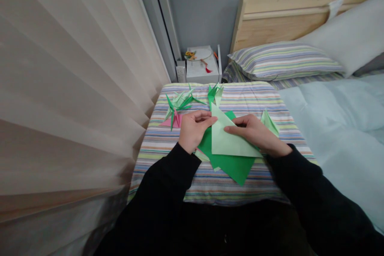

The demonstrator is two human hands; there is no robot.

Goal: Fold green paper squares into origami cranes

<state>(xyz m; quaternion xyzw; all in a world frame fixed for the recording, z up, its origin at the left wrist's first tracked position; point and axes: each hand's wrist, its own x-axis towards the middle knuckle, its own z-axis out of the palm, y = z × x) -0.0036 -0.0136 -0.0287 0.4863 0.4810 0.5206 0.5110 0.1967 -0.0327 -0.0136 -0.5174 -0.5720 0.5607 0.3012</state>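
A light green sheet of origami paper (pixel 228 140), folded into a triangle, is held up between my hands. My left hand (pixel 195 128) pinches its left edge near the upper corner between thumb and fingers. Along the slanting edge, my right hand (pixel 255 132) grips it with the thumb on the near face and the fingers behind. Beneath it lie darker green paper sheets (pixel 237 170) on the striped cloth (pixel 168 176). Folded green paper cranes (pixel 180 104) sit beyond my left hand, beside a pink paper piece (pixel 175 121).
More folded green paper (pixel 215 94) stands at the table's far side, and a light green folded piece (pixel 269 122) is at the right. A pleated curtain (pixel 75 88) borders the left. Behind are a white cabinet (pixel 199 74) with a round fan (pixel 201 54) and a bed with a striped pillow (pixel 285 62).
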